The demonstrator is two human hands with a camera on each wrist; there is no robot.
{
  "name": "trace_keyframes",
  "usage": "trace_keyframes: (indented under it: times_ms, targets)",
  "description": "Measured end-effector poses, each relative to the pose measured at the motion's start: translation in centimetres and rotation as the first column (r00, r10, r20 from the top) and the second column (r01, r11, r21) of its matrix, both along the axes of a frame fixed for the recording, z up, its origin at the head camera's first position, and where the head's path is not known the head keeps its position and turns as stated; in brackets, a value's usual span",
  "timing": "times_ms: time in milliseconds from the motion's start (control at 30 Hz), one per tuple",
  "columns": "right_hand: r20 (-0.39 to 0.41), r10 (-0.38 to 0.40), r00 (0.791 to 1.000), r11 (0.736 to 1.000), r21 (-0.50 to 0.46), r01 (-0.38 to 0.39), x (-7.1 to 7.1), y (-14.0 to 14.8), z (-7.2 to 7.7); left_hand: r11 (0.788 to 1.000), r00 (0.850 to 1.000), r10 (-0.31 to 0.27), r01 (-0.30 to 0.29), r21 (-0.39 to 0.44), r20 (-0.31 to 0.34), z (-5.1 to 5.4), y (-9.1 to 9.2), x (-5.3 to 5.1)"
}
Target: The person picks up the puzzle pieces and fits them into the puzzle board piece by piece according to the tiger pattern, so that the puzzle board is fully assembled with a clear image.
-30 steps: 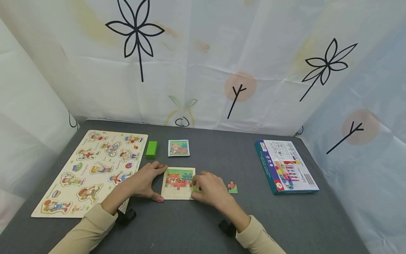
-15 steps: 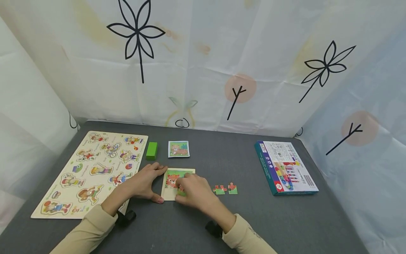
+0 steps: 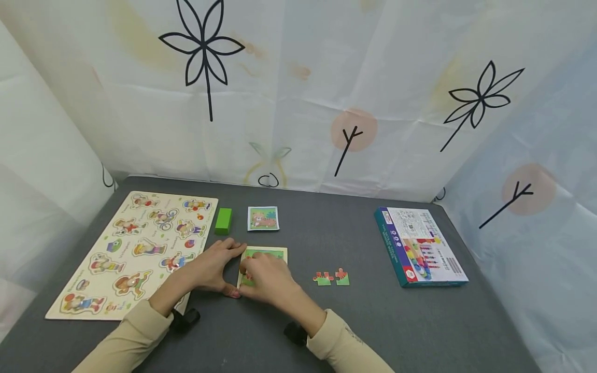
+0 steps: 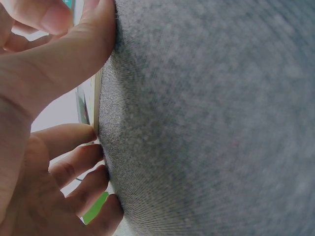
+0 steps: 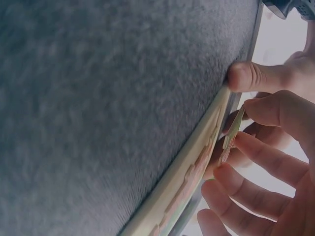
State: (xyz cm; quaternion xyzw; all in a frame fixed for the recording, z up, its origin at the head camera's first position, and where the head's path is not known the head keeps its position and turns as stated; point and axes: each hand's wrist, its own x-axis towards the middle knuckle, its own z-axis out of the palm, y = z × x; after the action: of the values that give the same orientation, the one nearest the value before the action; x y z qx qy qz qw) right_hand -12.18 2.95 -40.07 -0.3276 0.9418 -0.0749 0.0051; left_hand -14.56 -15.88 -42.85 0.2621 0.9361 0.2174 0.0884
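My left hand (image 3: pixel 213 268) spreads thumb and fingers against the left side of a small wooden puzzle tray (image 3: pixel 279 249). Over the tray's lower left part, my right hand (image 3: pixel 267 278) pinches a green and red puzzle piece (image 5: pixel 233 133) between thumb and fingertips, tilted just above the tray in the right wrist view. Part of the tray's picture is hidden under this hand. Two loose puzzle pieces, one (image 3: pixel 323 278) beside the other (image 3: pixel 342 277), lie to the right of the tray. Behind the tray is a small picture card (image 3: pixel 263 218).
A large board with figure pictures (image 3: pixel 148 247) lies at the left, partly under my left forearm. A green block (image 3: pixel 223 221) stands by its right edge. At the right lies a flat box (image 3: pixel 421 246). White curtains (image 3: pixel 303 77) with drawn plants hang behind the table.
My right hand has moved left from the tray's right edge to its lower left part, carrying the pinched piece. One loose piece on the right has come into view. My left hand has stayed.
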Motion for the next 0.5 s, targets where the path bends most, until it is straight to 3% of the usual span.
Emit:
trace_keyframes:
  times_ms: [333,500]
  targets:
    - [0.006,-0.053,0.999,0.998,0.029,0.053,-0.2,0.5,-0.1,1.0,1.0,0.02,-0.02,0.003,0.019,-0.2,0.0,-0.1]
    - [0.051,-0.072,0.996,0.997,0.012,0.071,-0.3,1.1,0.0,1.0,1.0,0.022,-0.022,0.004,0.017,-0.2,-0.1,-0.1]
